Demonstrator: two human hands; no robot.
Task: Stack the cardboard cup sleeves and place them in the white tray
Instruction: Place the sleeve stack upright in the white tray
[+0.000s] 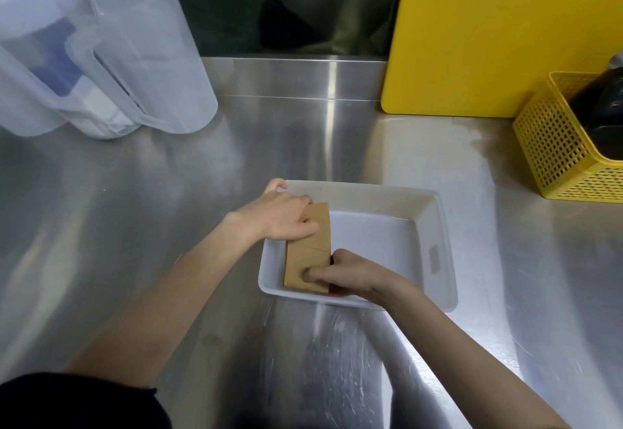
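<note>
A stack of flat brown cardboard cup sleeves point(312, 253) lies inside the white tray point(435, 253), against its left wall. My left hand point(286, 216) rests on the far end of the stack, with one finger hooked over the tray's far left rim. My right hand point(347, 272) grips the near end of the stack, thumb on top and fingers along its right edge. Both hands hold the sleeves down at the tray floor. The rest of the tray floor is bare.
The tray stands on a stainless steel counter point(135, 226). Translucent plastic pitchers point(135, 57) stand at the back left. A yellow cutting board point(499, 34) leans on the back wall, with a yellow perforated basket point(556, 148) holding a dark object at the right.
</note>
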